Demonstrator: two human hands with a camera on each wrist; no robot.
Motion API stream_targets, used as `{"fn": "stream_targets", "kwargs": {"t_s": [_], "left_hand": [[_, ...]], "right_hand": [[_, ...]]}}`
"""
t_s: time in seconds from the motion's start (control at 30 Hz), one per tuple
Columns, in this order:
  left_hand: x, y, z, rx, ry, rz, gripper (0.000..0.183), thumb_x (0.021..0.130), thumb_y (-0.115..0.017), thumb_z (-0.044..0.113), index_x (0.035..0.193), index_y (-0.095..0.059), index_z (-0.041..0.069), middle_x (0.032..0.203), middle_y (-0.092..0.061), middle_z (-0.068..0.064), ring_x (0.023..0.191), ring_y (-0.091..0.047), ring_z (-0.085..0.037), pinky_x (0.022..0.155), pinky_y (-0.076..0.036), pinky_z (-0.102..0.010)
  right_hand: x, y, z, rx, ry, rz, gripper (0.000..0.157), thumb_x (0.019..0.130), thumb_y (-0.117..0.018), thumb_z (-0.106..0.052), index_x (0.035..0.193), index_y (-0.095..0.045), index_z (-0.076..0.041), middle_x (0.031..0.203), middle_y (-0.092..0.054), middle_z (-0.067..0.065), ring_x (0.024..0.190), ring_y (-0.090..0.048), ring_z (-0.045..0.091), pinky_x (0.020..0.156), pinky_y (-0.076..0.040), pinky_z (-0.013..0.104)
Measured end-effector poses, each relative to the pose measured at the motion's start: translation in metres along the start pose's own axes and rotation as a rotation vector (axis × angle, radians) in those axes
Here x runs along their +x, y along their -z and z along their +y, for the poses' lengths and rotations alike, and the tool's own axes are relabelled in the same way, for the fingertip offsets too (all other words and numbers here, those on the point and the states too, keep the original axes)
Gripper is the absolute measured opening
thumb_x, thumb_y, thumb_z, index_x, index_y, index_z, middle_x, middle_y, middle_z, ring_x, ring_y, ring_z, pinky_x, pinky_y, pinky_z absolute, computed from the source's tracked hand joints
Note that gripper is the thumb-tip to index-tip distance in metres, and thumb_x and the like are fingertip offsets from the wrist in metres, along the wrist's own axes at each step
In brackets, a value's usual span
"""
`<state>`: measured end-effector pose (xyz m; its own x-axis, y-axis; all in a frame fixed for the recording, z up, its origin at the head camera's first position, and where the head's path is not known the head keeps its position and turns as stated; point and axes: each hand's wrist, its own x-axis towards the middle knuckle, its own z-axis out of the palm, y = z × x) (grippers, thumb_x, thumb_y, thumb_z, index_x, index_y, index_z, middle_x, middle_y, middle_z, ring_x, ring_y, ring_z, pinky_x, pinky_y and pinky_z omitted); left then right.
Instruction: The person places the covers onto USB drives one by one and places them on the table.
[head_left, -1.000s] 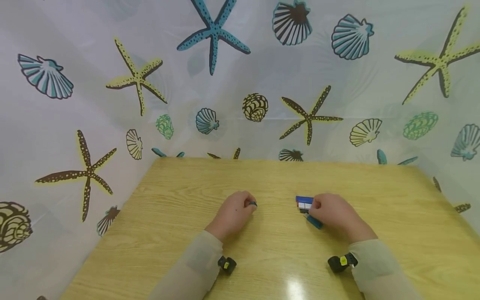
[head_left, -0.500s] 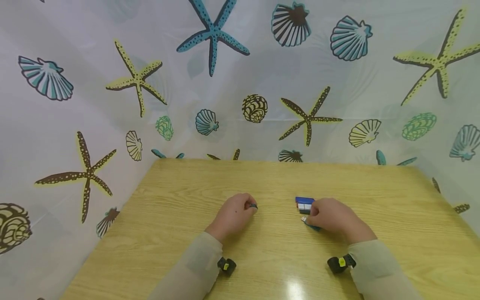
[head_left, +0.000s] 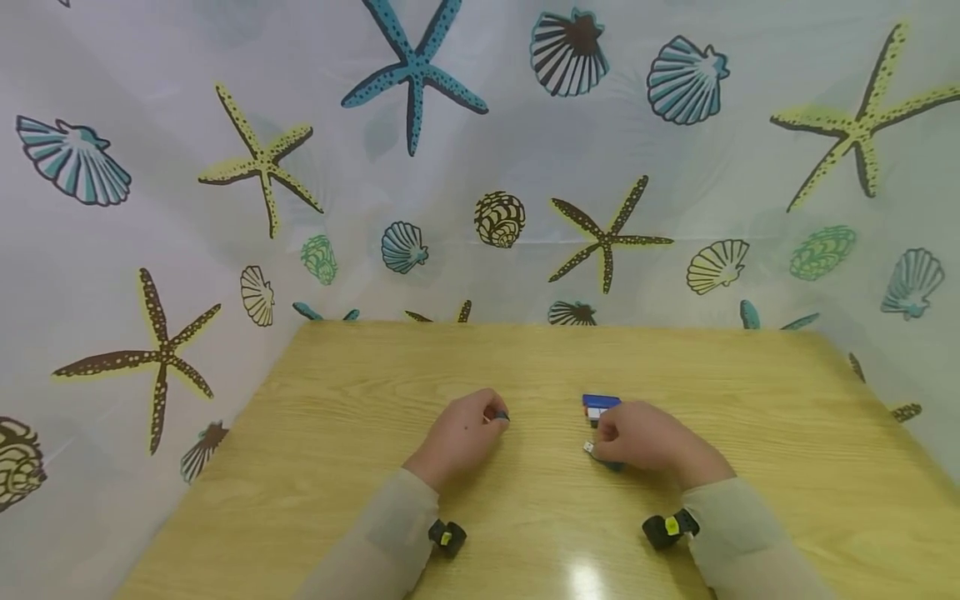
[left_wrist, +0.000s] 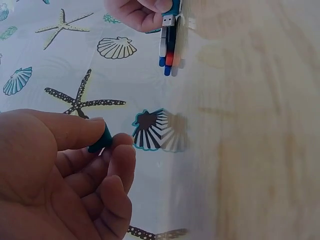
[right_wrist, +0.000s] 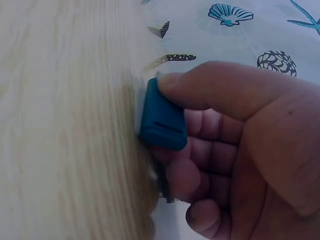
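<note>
Near the middle of the table, my left hand (head_left: 457, 437) pinches a small teal cap (left_wrist: 102, 141) between thumb and index finger; its other fingers are curled loosely below. To the right, my right hand (head_left: 656, 442) holds a teal USB stick (right_wrist: 162, 120) with the thumb on its upper face. The stick's bare metal plug (head_left: 588, 448) points left, toward the left hand. The cap and the stick are apart. Just beyond the right hand lie a blue USB stick (head_left: 602, 402) and a white one (head_left: 594, 413), close together. The right fingers partly hide this group.
A red-ended piece (left_wrist: 169, 58) shows in the same group in the left wrist view. The wooden table (head_left: 420, 367) meets a pale curtain (head_left: 450, 183) printed with shells and starfish at the back and sides. Each wrist wears a small black camera.
My right hand has drawn slightly nearer and left, away from the group. The teal USB stick has turned, with its plug now showing at the left. The left hand keeps its pinch.
</note>
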<state>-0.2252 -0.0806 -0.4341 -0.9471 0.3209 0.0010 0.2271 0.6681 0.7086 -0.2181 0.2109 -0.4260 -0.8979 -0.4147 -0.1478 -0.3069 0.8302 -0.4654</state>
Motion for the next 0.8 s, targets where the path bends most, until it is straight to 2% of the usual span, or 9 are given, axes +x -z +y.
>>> {"fn": "stream_targets", "kwargs": {"t_s": [0.13,0.27,0.53,0.67,0.8], "left_hand": [[-0.001,0.001,0.001,-0.003,-0.003,0.000,0.007,0.103,-0.060,0.029,0.103,-0.062,0.022,0.095,-0.063,0.011,0.088,-0.059,-0.013,0.080,-0.049,-0.039],[-0.001,0.002,0.003,-0.004,-0.009,0.007,0.010,0.103,-0.059,0.026,0.109,-0.064,0.019,0.096,-0.062,0.011,0.088,-0.058,-0.014,0.079,-0.049,-0.038],[-0.001,0.000,0.003,-0.022,-0.012,-0.003,0.015,0.103,-0.060,0.027,0.112,-0.067,0.017,0.098,-0.062,0.010,0.088,-0.058,-0.014,0.080,-0.049,-0.037],[-0.002,-0.001,0.005,-0.025,-0.024,-0.006,0.016,0.103,-0.060,0.027,0.112,-0.068,0.017,0.097,-0.062,0.010,0.088,-0.058,-0.014,0.080,-0.049,-0.036],[-0.003,-0.001,0.006,-0.036,-0.029,-0.013,0.017,0.103,-0.061,0.028,0.113,-0.069,0.017,0.099,-0.063,0.011,0.091,-0.058,-0.012,0.084,-0.050,-0.037]], "right_hand": [[0.005,-0.002,0.002,0.026,0.008,0.019,0.028,0.093,-0.073,-0.032,0.073,-0.059,-0.019,0.063,-0.050,-0.007,0.057,-0.047,0.012,0.059,-0.038,0.032],[0.010,-0.004,0.005,0.053,0.033,0.059,0.023,0.093,-0.073,-0.032,0.080,-0.059,-0.020,0.066,-0.053,-0.007,0.060,-0.049,0.011,0.060,-0.040,0.032],[0.014,-0.008,-0.001,0.135,0.093,0.110,0.010,0.093,-0.069,-0.014,0.093,-0.060,-0.020,0.079,-0.058,-0.006,0.070,-0.053,0.014,0.065,-0.045,0.033],[0.016,-0.011,-0.006,0.171,0.107,0.117,0.014,0.091,-0.065,-0.007,0.097,-0.062,-0.019,0.084,-0.060,-0.006,0.076,-0.055,0.015,0.070,-0.047,0.035],[0.016,-0.012,-0.011,0.173,0.116,0.132,0.013,0.093,-0.065,-0.007,0.098,-0.063,-0.019,0.088,-0.061,-0.007,0.079,-0.056,0.014,0.074,-0.047,0.036]]}}
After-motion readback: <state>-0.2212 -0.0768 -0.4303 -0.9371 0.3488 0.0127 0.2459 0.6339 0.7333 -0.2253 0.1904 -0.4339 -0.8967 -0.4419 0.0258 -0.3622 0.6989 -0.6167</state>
